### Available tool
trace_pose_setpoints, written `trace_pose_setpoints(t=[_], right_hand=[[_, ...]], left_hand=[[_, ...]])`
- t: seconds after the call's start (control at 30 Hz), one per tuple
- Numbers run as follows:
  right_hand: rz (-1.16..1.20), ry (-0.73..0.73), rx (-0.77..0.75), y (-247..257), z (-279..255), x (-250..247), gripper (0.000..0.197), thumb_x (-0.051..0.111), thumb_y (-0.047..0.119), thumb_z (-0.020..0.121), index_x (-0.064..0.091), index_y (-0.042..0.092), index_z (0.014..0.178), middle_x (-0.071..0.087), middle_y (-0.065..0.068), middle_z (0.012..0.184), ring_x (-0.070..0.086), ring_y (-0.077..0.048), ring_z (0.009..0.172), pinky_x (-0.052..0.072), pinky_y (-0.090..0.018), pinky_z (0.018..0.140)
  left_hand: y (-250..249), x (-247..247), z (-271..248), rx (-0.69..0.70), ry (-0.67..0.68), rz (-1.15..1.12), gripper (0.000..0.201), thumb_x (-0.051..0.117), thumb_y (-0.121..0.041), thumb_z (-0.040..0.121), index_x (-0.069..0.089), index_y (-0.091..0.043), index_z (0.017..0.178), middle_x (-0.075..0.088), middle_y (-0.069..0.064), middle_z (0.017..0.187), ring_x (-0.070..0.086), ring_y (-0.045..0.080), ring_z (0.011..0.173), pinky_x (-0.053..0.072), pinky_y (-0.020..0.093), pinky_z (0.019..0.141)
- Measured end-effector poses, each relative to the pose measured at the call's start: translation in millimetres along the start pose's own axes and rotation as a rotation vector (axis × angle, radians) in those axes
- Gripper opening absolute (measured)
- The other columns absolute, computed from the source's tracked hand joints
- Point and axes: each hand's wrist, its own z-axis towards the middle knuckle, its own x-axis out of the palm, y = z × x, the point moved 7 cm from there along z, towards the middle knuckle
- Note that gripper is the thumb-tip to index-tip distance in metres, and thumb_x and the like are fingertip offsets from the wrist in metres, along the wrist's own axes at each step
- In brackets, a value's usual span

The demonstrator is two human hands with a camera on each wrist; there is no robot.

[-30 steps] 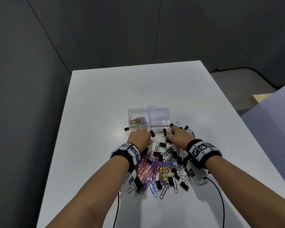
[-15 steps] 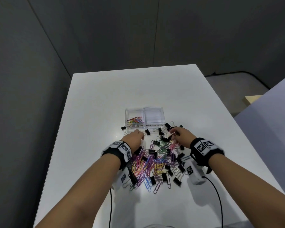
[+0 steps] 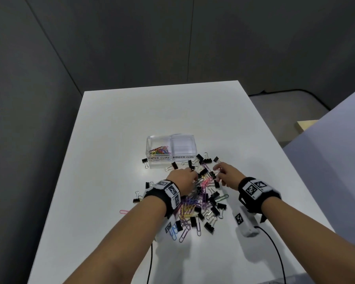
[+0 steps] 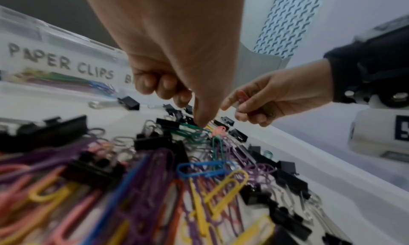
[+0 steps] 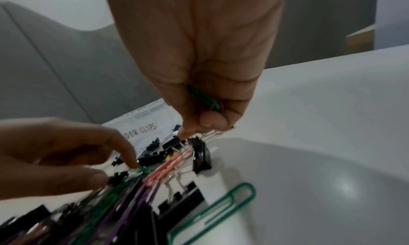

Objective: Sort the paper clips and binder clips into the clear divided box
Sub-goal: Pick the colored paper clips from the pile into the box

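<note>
The clear divided box [image 3: 152, 147] stands mid-table, labelled PAPER CLIPS and BINDER CLIPS [image 4: 55, 44]. Its left compartment holds coloured paper clips [image 3: 159, 151]; the right one looks bare. A mixed pile of coloured paper clips [image 3: 193, 203] and black binder clips [image 3: 209, 226] lies in front of it. My left hand [image 3: 194, 175] reaches down into the pile's far end. Its thumb and forefinger pinch a green paper clip [image 4: 190, 128]. My right hand [image 3: 217, 171] hovers beside it, fingers curled round several gathered paper clips [image 5: 208, 101], forefinger pointing down at the pile.
The white table [image 3: 131, 119] has dark walls behind and to its left. A lone pink paper clip [image 3: 123, 212] lies left of my left arm. A large green paper clip [image 5: 221, 206] lies at the pile's right edge. Black cables [image 3: 275, 253] trail from both wrists.
Both hands have drawn back from the box front to the far end of the pile. The left hand has come down on a green clip. The head view has shifted.
</note>
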Motion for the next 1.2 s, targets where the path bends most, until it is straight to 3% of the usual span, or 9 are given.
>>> trace_pose_setpoints(t=[0.13, 0.23, 0.5, 0.63, 0.8, 0.93, 1.03, 1.13, 1.2], right_hand=[[-0.102, -0.037, -0.044, 9.4, -0.8, 9.6, 0.022, 0.039, 0.015, 0.098, 0.055, 0.003, 0.108, 0.055, -0.004, 0.090, 0.050, -0.015, 0.074, 0.037, -0.023, 0.066], [-0.218, -0.113, -0.038, 14.2, -0.2, 5.2, 0.019, 0.043, 0.027, 0.098, 0.050, 0.010, 0.095, 0.057, -0.006, 0.091, 0.051, -0.021, 0.080, 0.038, -0.028, 0.071], [-0.385, -0.160, 0.008, 31.9, 28.0, 3.3, 0.029, 0.045, 0.027, 0.096, 0.053, 0.005, 0.113, 0.061, -0.013, 0.116, 0.059, -0.030, 0.104, 0.047, -0.036, 0.084], [-0.307, -0.116, 0.025, 35.2, 37.3, 11.6, 0.015, 0.048, 0.022, 0.094, 0.053, 0.008, 0.093, 0.064, -0.014, 0.109, 0.060, -0.030, 0.102, 0.046, -0.035, 0.083], [-0.178, -0.102, -0.093, 47.3, 28.5, 10.4, 0.013, 0.043, 0.016, 0.096, 0.039, 0.010, 0.085, 0.045, 0.001, 0.068, 0.045, -0.022, 0.073, 0.035, -0.030, 0.067], [-0.145, -0.096, -0.095, 43.2, 20.3, -4.8, 0.005, 0.039, 0.011, 0.095, 0.042, 0.007, 0.097, 0.057, -0.013, 0.085, 0.051, -0.022, 0.074, 0.039, -0.030, 0.066], [-0.172, -0.038, -0.067, 39.3, 15.2, -5.7, 0.031, 0.036, 0.007, 0.096, 0.039, 0.008, 0.127, 0.056, -0.014, 0.095, 0.052, -0.020, 0.077, 0.039, -0.028, 0.068], [-0.158, 0.070, -0.025, 34.1, 11.7, 4.7, 0.028, 0.034, 0.000, 0.093, 0.048, 0.011, 0.115, 0.055, -0.002, 0.081, 0.055, -0.014, 0.063, 0.040, -0.021, 0.054], [-0.185, 0.092, -0.032, 33.8, 10.2, 10.1, 0.023, 0.035, 0.001, 0.092, 0.054, 0.009, 0.103, 0.052, 0.002, 0.074, 0.055, -0.016, 0.067, 0.040, -0.021, 0.056]], left_hand=[[-0.5, 4.9, 3.3, -0.030, -0.020, 0.080, 0.037, 0.050, -0.030, 0.094, 0.049, -0.013, 0.127, 0.053, 0.011, 0.124, 0.057, 0.030, 0.109, 0.047, 0.039, 0.087], [7.9, 5.3, 0.9, -0.047, -0.028, 0.110, 0.031, 0.050, -0.022, 0.094, 0.051, -0.009, 0.122, 0.052, 0.013, 0.122, 0.058, 0.031, 0.105, 0.048, 0.038, 0.083], [27.7, 8.2, -4.1, -0.105, -0.050, 0.064, 0.026, 0.047, -0.014, 0.094, 0.056, -0.008, 0.117, 0.048, 0.012, 0.124, 0.055, 0.031, 0.107, 0.045, 0.037, 0.083], [31.4, 12.2, -7.0, -0.107, -0.071, 0.051, 0.024, 0.045, -0.014, 0.095, 0.054, -0.009, 0.116, 0.051, 0.011, 0.122, 0.053, 0.030, 0.109, 0.044, 0.038, 0.083], [40.2, 6.6, -8.2, -0.071, -0.071, -0.026, 0.028, 0.047, -0.015, 0.095, 0.054, -0.015, 0.122, 0.058, 0.007, 0.125, 0.045, 0.025, 0.121, 0.044, 0.036, 0.090], [48.5, -3.3, -10.4, -0.057, -0.047, -0.132, 0.031, 0.043, -0.017, 0.098, 0.054, -0.014, 0.127, 0.051, 0.008, 0.131, 0.045, 0.026, 0.124, 0.044, 0.038, 0.097], [53.4, -9.4, -12.8, -0.085, -0.022, -0.180, 0.029, 0.037, -0.012, 0.099, 0.056, -0.009, 0.120, 0.049, 0.011, 0.129, 0.050, 0.027, 0.118, 0.043, 0.036, 0.095], [58.8, -9.7, -12.6, -0.123, 0.025, -0.233, 0.029, 0.034, -0.004, 0.096, 0.054, -0.009, 0.118, 0.054, 0.012, 0.127, 0.053, 0.027, 0.114, 0.043, 0.035, 0.092], [60.8, -8.9, -13.3, -0.139, 0.057, -0.252, 0.033, 0.033, -0.001, 0.094, 0.051, -0.010, 0.120, 0.055, 0.011, 0.128, 0.054, 0.027, 0.113, 0.043, 0.035, 0.092]])
